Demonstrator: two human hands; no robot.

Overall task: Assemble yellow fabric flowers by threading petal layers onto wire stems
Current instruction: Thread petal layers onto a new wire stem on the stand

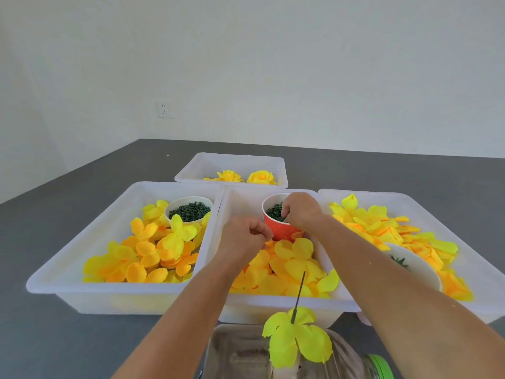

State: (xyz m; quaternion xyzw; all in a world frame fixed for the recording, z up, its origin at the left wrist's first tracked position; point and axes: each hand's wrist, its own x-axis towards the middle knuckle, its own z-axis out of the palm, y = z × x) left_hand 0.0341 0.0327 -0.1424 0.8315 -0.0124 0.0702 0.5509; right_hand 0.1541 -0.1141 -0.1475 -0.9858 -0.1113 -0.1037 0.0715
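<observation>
The right hand (300, 210) dips its grip into the red paper cup (281, 227), fingers curled among small green pieces (274, 212); whether it has pinched one I cannot tell. Just left, the left hand (244, 236) is curled shut, contents hidden. Nearer the person, a wire stem (299, 296) stands through one yellow petal layer (297, 340). Likely next: carry a green piece to that stem. No readable writing; the cup's print is blurred.

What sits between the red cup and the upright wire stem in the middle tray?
In the head view, loose yellow petal layers fill the stretch between the red cup and the wire stem; no bare tray floor shows there.
</observation>
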